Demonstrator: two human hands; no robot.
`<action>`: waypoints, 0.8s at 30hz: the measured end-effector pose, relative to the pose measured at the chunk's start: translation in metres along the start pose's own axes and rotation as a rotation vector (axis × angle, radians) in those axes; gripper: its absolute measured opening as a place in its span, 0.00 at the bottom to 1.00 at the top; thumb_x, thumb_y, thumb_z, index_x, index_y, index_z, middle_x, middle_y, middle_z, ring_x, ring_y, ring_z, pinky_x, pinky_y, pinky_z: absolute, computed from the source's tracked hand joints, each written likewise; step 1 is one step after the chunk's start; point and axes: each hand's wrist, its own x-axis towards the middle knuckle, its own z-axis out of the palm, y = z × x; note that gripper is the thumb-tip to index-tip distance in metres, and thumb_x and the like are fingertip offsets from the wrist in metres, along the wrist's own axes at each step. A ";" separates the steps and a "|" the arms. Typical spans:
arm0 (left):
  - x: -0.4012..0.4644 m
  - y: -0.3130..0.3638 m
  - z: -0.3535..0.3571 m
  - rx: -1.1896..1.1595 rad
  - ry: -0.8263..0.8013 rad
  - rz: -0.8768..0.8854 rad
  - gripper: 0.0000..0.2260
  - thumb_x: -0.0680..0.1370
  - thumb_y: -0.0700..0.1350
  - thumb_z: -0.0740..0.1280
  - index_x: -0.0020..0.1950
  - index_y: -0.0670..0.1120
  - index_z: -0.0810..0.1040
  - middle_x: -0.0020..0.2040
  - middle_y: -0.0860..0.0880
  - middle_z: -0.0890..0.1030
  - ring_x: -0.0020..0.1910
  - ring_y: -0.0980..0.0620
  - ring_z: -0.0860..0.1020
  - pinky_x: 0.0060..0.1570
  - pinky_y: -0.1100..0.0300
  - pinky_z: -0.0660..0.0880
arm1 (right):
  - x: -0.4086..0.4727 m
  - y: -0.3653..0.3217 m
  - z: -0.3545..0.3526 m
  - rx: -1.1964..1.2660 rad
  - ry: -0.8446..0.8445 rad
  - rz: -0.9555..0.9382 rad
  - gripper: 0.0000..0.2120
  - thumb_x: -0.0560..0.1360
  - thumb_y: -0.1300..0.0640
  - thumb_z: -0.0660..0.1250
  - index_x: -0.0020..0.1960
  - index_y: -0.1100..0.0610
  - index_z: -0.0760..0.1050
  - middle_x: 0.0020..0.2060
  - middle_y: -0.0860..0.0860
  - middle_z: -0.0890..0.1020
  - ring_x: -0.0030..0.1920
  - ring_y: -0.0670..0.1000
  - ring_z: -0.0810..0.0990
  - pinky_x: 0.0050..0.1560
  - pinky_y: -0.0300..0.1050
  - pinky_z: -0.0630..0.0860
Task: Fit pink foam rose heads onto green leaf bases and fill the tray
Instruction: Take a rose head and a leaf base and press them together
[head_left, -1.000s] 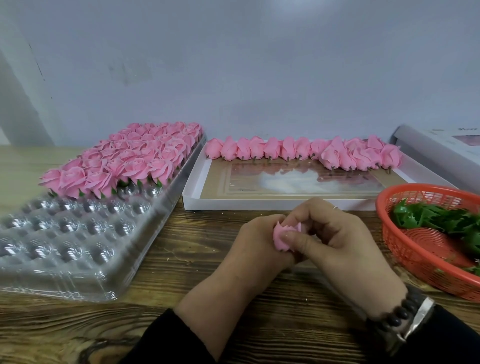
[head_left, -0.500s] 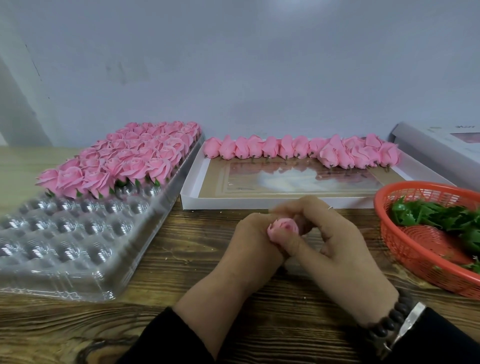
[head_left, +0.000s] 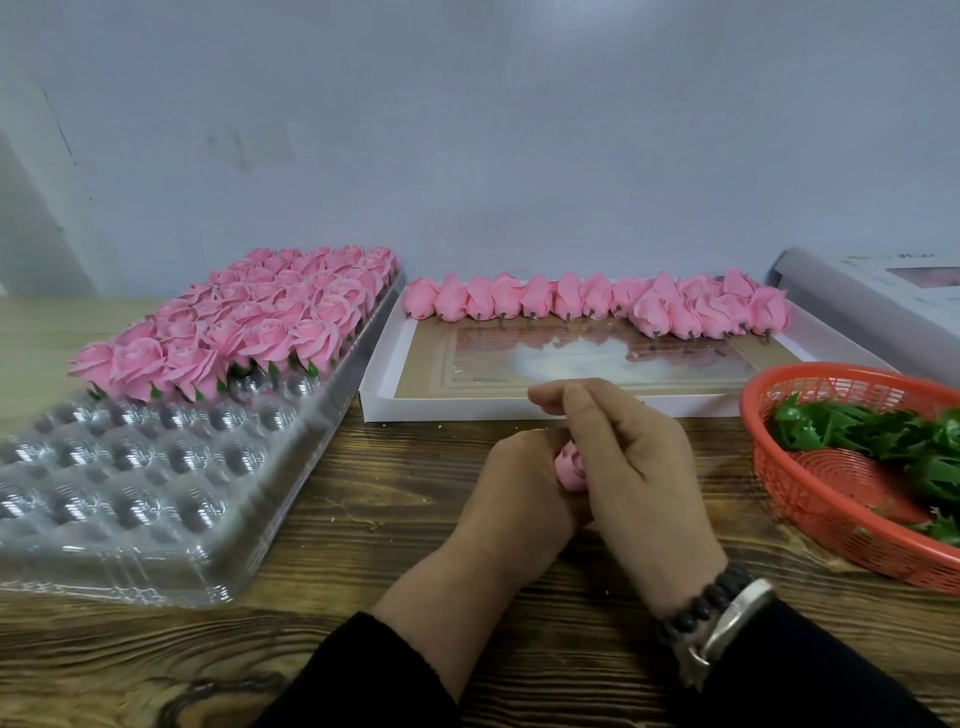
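Between our two hands, low over the wooden table (head_left: 363, 519), we see one pink rose head (head_left: 570, 466): our left hand (head_left: 511, 499) curls around it and our right hand (head_left: 631, 467) pinches it from the other side. To the left, the clear tray (head_left: 156, 530) holds finished roses (head_left: 244, 322) across its far half, too crowded to count, with three bare rows nearest us. Behind lies one white box (head_left: 519, 410) with a row of loose rose heads (head_left: 597, 304), and right, one red basket (head_left: 810, 499) of green leaf bases (head_left: 872, 431).

Pale wall (head_left: 467, 130) bhd wood table (head_left: 363, 519)
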 end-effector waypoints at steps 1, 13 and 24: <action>0.000 0.000 0.001 0.049 0.001 0.019 0.06 0.74 0.41 0.66 0.41 0.51 0.77 0.34 0.59 0.76 0.36 0.68 0.76 0.37 0.74 0.71 | 0.001 0.000 0.002 -0.020 0.002 0.000 0.11 0.75 0.49 0.58 0.42 0.42 0.79 0.37 0.37 0.82 0.37 0.37 0.77 0.41 0.28 0.69; 0.005 -0.006 -0.012 0.104 0.273 -0.006 0.13 0.74 0.37 0.68 0.32 0.51 0.74 0.32 0.50 0.78 0.35 0.50 0.78 0.38 0.54 0.76 | 0.000 0.006 -0.005 -0.323 -0.161 -0.213 0.15 0.67 0.44 0.68 0.53 0.46 0.77 0.47 0.38 0.76 0.52 0.40 0.74 0.53 0.29 0.68; 0.001 0.001 -0.013 -0.184 0.131 -0.186 0.21 0.66 0.39 0.74 0.55 0.47 0.71 0.49 0.45 0.79 0.45 0.51 0.76 0.45 0.62 0.75 | 0.007 0.005 -0.022 -0.181 -0.224 -0.109 0.11 0.68 0.68 0.71 0.42 0.53 0.79 0.39 0.46 0.76 0.41 0.42 0.74 0.43 0.31 0.69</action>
